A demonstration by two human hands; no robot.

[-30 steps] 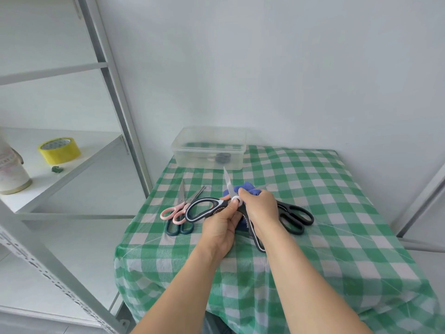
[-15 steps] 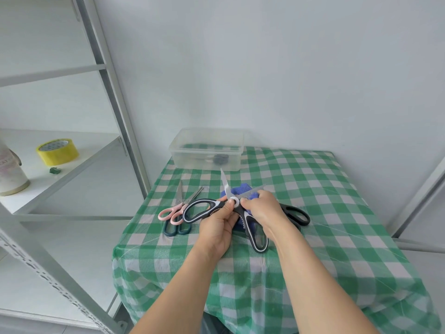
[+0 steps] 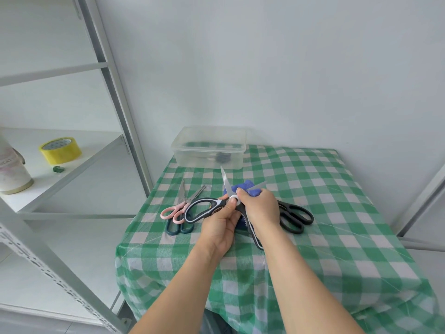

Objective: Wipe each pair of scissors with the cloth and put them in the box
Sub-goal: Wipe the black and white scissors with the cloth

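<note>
My left hand (image 3: 220, 225) grips black-and-white kitchen scissors (image 3: 204, 209) near the pivot, blades spread open, one pointing up toward the box. My right hand (image 3: 260, 209) holds a blue cloth (image 3: 248, 186) wrapped round the other blade. Pink-handled scissors (image 3: 177, 209) lie over dark teal scissors (image 3: 179, 226) on the left of the table. Black scissors (image 3: 295, 215) lie to the right, partly behind my right hand. The clear plastic box (image 3: 209, 147) stands at the back of the table with a dark item inside.
A green-and-white checked cloth covers the small table (image 3: 313, 213), which meets the wall at the back. A grey metal shelf rack (image 3: 115, 104) stands on the left, holding yellow tape (image 3: 60, 150) and a white container (image 3: 12, 169).
The held scissors' blades have spread apart. My right hand with the blue cloth has shifted along the right-hand blade while my left hand keeps its hold.
</note>
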